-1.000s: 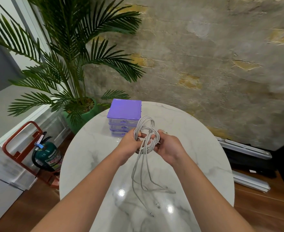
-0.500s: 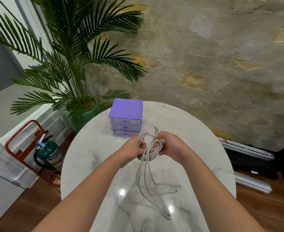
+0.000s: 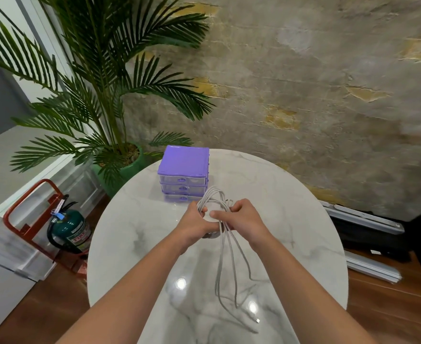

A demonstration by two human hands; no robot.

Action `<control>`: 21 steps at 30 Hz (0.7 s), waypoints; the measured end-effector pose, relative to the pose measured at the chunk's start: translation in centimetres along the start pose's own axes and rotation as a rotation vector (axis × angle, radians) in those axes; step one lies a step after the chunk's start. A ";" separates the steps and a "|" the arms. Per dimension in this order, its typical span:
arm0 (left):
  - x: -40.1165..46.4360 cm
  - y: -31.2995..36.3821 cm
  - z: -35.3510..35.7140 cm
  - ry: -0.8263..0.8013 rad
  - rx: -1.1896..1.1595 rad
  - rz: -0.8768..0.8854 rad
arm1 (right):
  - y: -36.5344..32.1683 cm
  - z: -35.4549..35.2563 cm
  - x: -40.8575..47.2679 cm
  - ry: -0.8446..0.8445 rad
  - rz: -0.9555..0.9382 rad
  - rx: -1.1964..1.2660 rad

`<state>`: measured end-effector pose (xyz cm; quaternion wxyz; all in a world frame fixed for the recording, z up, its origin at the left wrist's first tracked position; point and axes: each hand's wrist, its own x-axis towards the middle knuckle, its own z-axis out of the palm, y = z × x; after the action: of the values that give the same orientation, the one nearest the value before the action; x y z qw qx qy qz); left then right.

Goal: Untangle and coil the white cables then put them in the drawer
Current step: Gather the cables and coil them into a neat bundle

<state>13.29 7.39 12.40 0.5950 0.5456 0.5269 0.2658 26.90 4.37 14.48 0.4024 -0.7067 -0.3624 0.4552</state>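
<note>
Head view: white cables bunched into a loose coil above the middle of the bench, held off its surface. Top loop of the coil rising just above both hands, toward the bench's far edge. Several loose strands hanging down from the bundle and trailing toward the near edge, ending on the marble near a small plug. Left hand wrapped around the left side of the coil, fingers curled through the loops. Right hand gripping the right side of the same bundle, fingers curled over the strands, thumb pointing left across the gap. Hands close together, almost touching, both forearms reaching in from the near edge.

Beyond the coil, at the far edge of the bench slightly left of centre: a small purple drawer unit, three clear drawers stacked, all closed, handles facing the near side. Top loop of the cables near its lower right corner in the picture; contact not clear.

Bench round, white marble with grey veins, glossy, with bright light spots near the near edge.

Off the bench, past its far left edge: a palm plant in a green pot. On the floor to the left: a green fire extinguisher in a red metal stand. Behind: a rough plastered wall. To the right on the wooden floor: long pale metal rails.
</note>
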 end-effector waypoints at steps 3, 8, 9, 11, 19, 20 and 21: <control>-0.4 0.2 0.4 0.081 -0.008 0.030 | -0.2 0.2 0.0 0.004 -0.004 -0.165; -0.6 0.6 0.0 0.139 0.126 0.112 | -0.6 -0.6 0.0 -0.076 -0.006 -0.255; -0.6 0.7 -0.2 0.130 0.128 0.105 | -0.6 -0.8 0.1 -0.099 -0.008 -0.219; -0.8 1.0 -0.3 0.101 0.072 0.093 | -0.6 -0.9 0.0 -0.148 -0.013 -0.184; -0.5 1.2 -1.5 -0.031 -0.033 0.026 | -0.7 -0.1 -0.5 -0.069 -0.055 -0.335; -0.5 1.2 -1.9 -0.074 -0.057 0.006 | -0.6 -0.1 -0.6 -0.052 -0.073 -0.342; -0.6 1.4 -2.2 -0.109 -0.115 -0.027 | -0.5 0.0 -0.8 -0.036 -0.089 -0.349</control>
<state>11.49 8.00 14.24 0.6567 0.5170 0.4850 0.2574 26.60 3.87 15.24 0.2868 -0.7408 -0.4741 0.3798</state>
